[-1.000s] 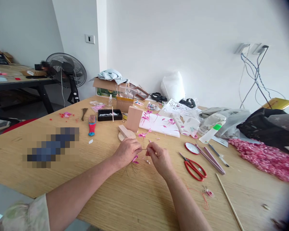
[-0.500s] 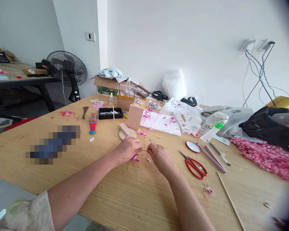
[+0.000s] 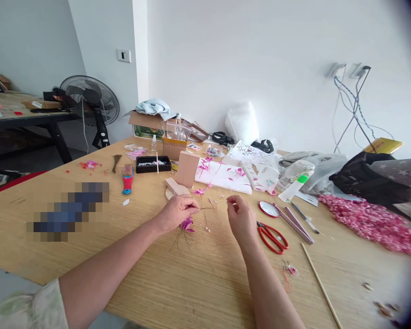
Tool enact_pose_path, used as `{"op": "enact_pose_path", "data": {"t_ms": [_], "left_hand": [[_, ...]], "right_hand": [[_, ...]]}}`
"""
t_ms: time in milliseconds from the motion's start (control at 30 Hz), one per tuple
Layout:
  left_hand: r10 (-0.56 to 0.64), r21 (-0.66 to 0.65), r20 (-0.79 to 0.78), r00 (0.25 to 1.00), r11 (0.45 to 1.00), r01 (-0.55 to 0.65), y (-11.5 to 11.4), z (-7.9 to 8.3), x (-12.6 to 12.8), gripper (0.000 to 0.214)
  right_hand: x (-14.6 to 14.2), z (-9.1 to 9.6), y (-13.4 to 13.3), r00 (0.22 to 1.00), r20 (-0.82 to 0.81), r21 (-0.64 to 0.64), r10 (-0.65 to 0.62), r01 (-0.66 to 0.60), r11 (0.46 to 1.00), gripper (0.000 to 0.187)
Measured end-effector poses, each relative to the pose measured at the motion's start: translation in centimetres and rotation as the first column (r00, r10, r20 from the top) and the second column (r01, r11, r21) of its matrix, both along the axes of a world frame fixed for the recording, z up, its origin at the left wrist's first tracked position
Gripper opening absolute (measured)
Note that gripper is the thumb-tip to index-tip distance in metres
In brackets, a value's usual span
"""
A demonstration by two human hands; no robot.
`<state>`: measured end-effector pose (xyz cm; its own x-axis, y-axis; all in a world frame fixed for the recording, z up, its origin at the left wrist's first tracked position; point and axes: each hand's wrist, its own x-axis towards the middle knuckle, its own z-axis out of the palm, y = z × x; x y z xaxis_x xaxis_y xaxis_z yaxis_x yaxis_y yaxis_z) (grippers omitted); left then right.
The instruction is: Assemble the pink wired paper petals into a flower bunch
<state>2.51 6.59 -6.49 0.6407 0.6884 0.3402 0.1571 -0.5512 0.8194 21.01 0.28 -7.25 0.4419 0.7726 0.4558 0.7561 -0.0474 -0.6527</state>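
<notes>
Pink flower: a small pink wired flower (image 3: 186, 224) sits low over the wooden table (image 3: 192, 283), under the left hand, its thin stems trailing toward the person.
Left hand: the left hand (image 3: 176, 212) lies knuckles-up with the forearm stretched across the table.
Right hand: the right hand (image 3: 241, 219) is raised beside it, wrist bent, apart from the flower.
Surface: red scissors (image 3: 271, 236) lie just beside the right hand; a heap of pink petals (image 3: 370, 219) sits far right, a wooden block (image 3: 187, 169) behind.
Room: white wall, a standing fan (image 3: 89, 100) at left.
Grip: left fingers pinch the flower's wire; right fingertips are curled together, whether on anything I cannot tell.
</notes>
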Motion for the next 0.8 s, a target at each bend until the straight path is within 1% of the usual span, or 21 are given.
{"op": "enact_pose_path", "data": {"t_ms": [33, 67, 133, 200, 267, 333, 433, 533, 600, 700, 800], "left_hand": [[0.012, -0.120, 0.051, 0.999, 0.993, -0.006, -0.1, 0.1, 0.0, 0.010], [0.027, -0.224, 0.095, 0.995, 0.975, -0.005, -0.1, 0.2, 0.1, 0.009], [0.047, -0.368, 0.166, 0.985, 0.929, 0.018, -0.2, 0.2, 0.1, 0.011], [0.046, -0.443, 0.223, 0.974, 0.894, 0.059, -0.3, 0.1, 0.1, 0.013], [0.035, -0.485, 0.257, 0.966, 0.869, 0.098, -0.3, 0.0, 0.1, 0.015], [0.022, -0.512, 0.265, 0.964, 0.851, 0.121, -0.4, -0.1, 0.1, 0.016], [0.007, -0.544, 0.262, 0.965, 0.827, 0.142, -0.6, -0.2, 0.2, 0.017], [0.006, -0.562, 0.278, 0.961, 0.812, 0.158, -0.7, -0.3, 0.3, 0.017], [0.030, -0.540, 0.286, 0.958, 0.831, 0.135, -0.6, -0.5, 0.4, 0.017], [0.083, -0.469, 0.281, 0.956, 0.881, 0.061, -0.3, -1.0, 0.5, 0.017], [0.119, -0.397, 0.261, 0.958, 0.918, -0.006, 0.0, -1.4, 0.6, 0.017]], "right_hand": [[-0.2, 0.1, 0.0, 0.990, -0.132, 0.033, 0.054, -0.050, 0.998, 0.013], [-0.6, 0.2, -0.1, 0.955, -0.267, 0.063, 0.128, -0.116, 0.991, 0.016], [-1.5, 0.5, -0.2, 0.822, -0.494, 0.117, 0.284, -0.260, 0.958, 0.025], [-2.4, 0.7, -0.4, 0.692, -0.612, 0.159, 0.382, -0.365, 0.917, 0.031], [-2.9, 0.6, -0.4, 0.633, -0.648, 0.184, 0.424, -0.410, 0.893, 0.031], [-3.1, 0.4, -0.3, 0.612, -0.658, 0.210, 0.440, -0.412, 0.887, 0.027], [-3.3, -0.1, 0.0, 0.597, -0.666, 0.241, 0.448, -0.397, 0.886, 0.014], [-3.4, -0.2, 0.1, 0.591, -0.668, 0.235, 0.452, -0.408, 0.882, 0.013], [-3.4, -0.1, 0.0, 0.582, -0.673, 0.229, 0.457, -0.423, 0.877, 0.015], [-3.3, 0.1, -0.1, 0.550, -0.692, 0.233, 0.469, -0.445, 0.865, 0.018], [-3.3, 0.2, -0.3, 0.516, -0.708, 0.227, 0.482, -0.480, 0.847, 0.021]]}}
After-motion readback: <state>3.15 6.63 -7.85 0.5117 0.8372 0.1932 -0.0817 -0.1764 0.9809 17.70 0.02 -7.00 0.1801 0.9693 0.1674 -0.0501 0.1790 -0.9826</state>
